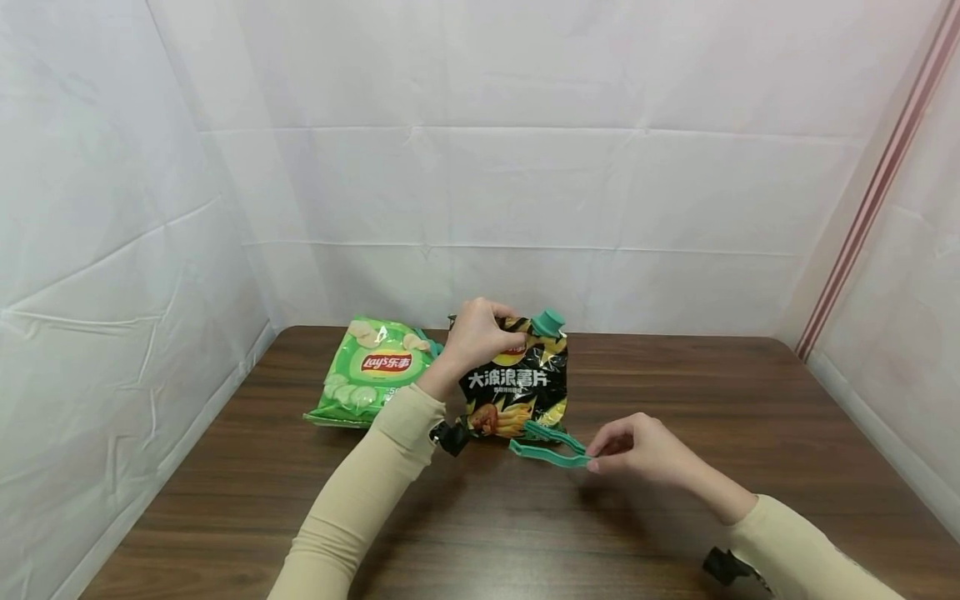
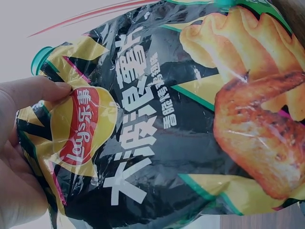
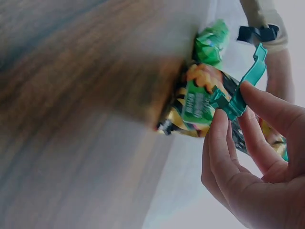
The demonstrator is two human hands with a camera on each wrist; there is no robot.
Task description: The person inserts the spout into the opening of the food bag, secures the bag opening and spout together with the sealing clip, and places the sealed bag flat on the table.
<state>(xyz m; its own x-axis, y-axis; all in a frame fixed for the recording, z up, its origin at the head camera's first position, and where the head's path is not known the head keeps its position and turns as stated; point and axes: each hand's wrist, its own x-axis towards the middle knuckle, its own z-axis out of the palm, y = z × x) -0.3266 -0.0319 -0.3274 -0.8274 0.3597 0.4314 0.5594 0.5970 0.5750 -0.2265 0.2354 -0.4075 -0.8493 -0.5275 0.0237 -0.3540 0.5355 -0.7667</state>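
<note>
My left hand grips the top edge of a black-and-yellow bag of potato chips, thumb on its front. The bag stands upright on the table. A teal cap-shaped piece shows at its upper right corner. In the left wrist view, the thumb presses beside the Lay's logo; most other fingers are hidden behind the bag. Lower and to the right, my right hand pinches a green bag clip by one end between thumb and fingertips. The clip's two arms are spread apart, just in front of the bag's bottom.
To the left of the black bag, a green bag of potato chips leans back on the table, with a teal piece at its upper right. The brown wooden table is bordered by white cloth walls at the back and sides.
</note>
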